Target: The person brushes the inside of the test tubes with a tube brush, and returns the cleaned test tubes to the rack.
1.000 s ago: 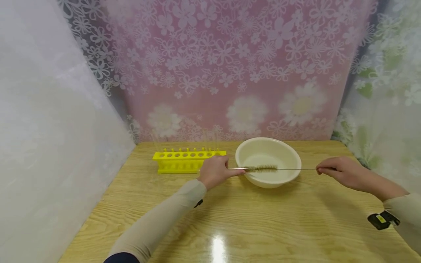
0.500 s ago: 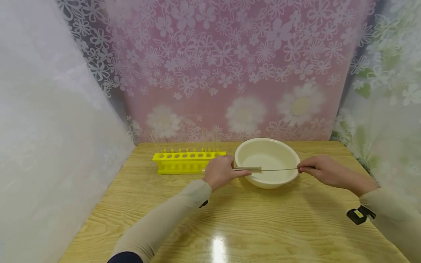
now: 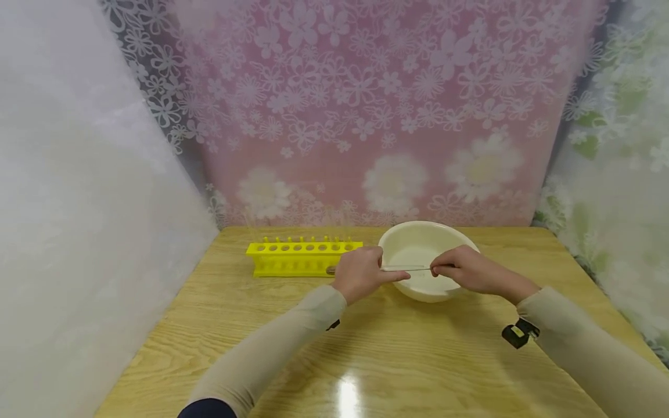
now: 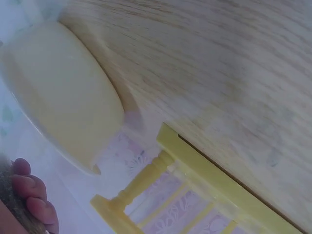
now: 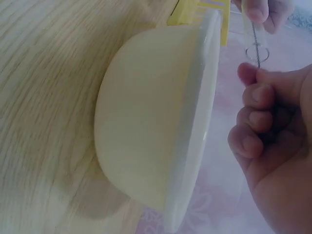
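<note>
My left hand (image 3: 360, 273) grips a clear glass test tube (image 5: 249, 36), held level with its open mouth pointing right. The bristles of a test tube brush (image 4: 19, 209) fill the tube's far end, seen beside the curled fingers in the left wrist view. From the mouth runs the brush's thin twisted wire handle (image 5: 258, 58), pinched between thumb and forefinger of my right hand (image 3: 467, 270). Both hands are over the cream basin (image 3: 418, 293), the left at its near left rim, the right over its right side.
A yellow test tube rack (image 3: 292, 267) stands left of the basin on the wooden table (image 3: 397, 360), with several clear tubes upright in its ends. Flowered curtains (image 3: 387, 116) enclose the back and sides.
My right hand has moved left toward the left hand, pushing the brush from outside the tube's mouth deep into it. The left hand has shifted slightly right.
</note>
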A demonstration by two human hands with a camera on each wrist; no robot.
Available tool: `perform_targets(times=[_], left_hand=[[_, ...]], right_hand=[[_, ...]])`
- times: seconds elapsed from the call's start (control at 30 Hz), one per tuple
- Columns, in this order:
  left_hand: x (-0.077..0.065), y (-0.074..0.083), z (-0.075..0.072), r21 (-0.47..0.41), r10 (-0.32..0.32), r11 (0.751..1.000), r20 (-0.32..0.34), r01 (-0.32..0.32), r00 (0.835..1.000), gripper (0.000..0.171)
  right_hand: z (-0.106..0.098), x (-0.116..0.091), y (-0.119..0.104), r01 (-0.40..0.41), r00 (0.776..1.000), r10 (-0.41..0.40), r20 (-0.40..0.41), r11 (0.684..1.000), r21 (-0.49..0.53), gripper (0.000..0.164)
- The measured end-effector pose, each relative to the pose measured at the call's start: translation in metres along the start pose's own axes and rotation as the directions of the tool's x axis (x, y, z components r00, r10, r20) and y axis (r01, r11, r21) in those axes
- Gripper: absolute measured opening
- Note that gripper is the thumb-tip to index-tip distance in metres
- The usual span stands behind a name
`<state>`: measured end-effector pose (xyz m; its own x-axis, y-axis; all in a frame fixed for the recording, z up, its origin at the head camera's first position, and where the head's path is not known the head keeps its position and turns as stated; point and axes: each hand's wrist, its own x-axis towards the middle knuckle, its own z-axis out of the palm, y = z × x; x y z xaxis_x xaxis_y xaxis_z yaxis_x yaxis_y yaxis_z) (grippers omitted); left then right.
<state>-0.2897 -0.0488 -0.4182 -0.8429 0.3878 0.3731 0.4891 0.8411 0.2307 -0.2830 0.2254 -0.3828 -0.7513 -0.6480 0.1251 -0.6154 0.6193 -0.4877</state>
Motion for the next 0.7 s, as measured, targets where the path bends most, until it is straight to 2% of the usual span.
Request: perform_targets(times=[0.2, 0.33, 0.4, 0.53, 0.6, 0.7], left_hand=[[-0.004, -0.004, 0.002, 0.004, 0.005, 1.000, -0.020, -0.005, 1.000, 0.061], [-0.006, -0.007, 0.000, -0.044, 0.008, 0.999, 0.005, -0.007, 1.000, 0.060], [-0.009, -0.013, -0.001, -0.064, -0.019, 0.998, 0.009, 0.019, 1.000, 0.060], [-0.015, -0.031, -0.004, -0.046, -0.116, 0.992, 0.016, 0.116, 0.993, 0.059], [-0.018, -0.038, -0.005, -0.035, -0.121, 0.992, 0.008, 0.121, 0.993, 0.061], [-0.019, -0.041, -0.005, -0.057, -0.081, 0.995, 0.002, 0.081, 0.997, 0.062]], right_hand=[[0.001, -0.003, 0.003, -0.023, 1.000, 0.022, 0.011, 0.999, 0.027, 0.020], [-0.002, -0.010, 0.005, -0.033, 0.999, 0.032, 0.018, 0.998, 0.051, 0.022], [-0.007, -0.020, 0.010, -0.062, 0.998, 0.062, 0.009, 0.997, 0.041, 0.024], [-0.022, -0.048, 0.025, -0.115, 0.992, 0.114, -0.055, 0.993, -0.016, 0.024], [-0.029, -0.059, 0.032, -0.132, 0.988, 0.127, -0.086, 0.990, -0.047, 0.023], [-0.035, -0.068, 0.040, -0.117, 0.989, 0.109, -0.103, 0.990, -0.076, 0.022]])
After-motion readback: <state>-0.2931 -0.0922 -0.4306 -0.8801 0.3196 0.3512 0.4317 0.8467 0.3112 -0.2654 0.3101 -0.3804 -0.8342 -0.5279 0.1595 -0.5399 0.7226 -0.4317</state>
